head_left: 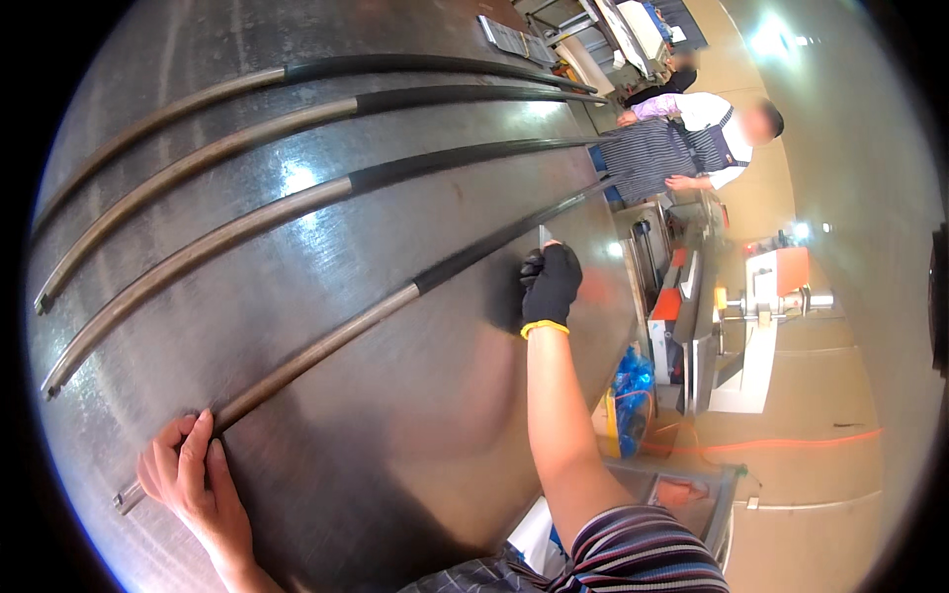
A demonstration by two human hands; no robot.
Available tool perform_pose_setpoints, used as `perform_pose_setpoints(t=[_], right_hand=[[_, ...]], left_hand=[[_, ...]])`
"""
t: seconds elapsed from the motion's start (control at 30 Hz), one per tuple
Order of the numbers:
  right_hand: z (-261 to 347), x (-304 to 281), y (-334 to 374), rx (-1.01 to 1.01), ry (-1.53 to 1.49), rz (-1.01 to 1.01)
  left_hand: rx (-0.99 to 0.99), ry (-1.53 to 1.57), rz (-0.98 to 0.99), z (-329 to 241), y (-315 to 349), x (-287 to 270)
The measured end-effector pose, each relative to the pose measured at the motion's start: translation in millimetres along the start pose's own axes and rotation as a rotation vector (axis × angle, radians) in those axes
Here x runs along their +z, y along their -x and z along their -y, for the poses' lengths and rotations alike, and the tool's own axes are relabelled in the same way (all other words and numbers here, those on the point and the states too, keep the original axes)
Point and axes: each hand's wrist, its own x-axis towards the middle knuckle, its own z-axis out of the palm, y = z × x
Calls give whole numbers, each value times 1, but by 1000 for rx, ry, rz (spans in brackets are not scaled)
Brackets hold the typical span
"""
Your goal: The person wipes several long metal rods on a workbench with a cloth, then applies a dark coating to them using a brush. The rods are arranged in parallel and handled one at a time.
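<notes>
A long metal rod (321,348) with a black sleeve (494,242) over its far part lies slantwise on the shiny metal table. My bare left hand (198,474) closes round the rod near its near end, fingers bent over it. My right hand (550,285), in a black glove with a yellow cuff, is a fist beside the sleeved part, with a fingertip bare. A thin silver strip (542,235) sticks up out of this fist; the rest of it is hidden in the glove. Whether the strip touches the sleeve, I cannot tell.
Several similar rods (217,234) lie farther left on the metal table (395,395). A person in a striped apron (647,158) stands at the table's far end, hands near the rod ends. Right of the table are machinery (761,326), a blue plastic bag (633,385) and an orange cord (771,445).
</notes>
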Motion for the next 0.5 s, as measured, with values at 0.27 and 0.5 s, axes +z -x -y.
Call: perform_pose_setpoints(t=[0.27,0.5], right_hand=[[15,31,-23,110,-3,62],[17,44,-35,133,7,6]], left_hand=[[12,11,-14,9,-38,5],[-21,26,0,11,-54,3]])
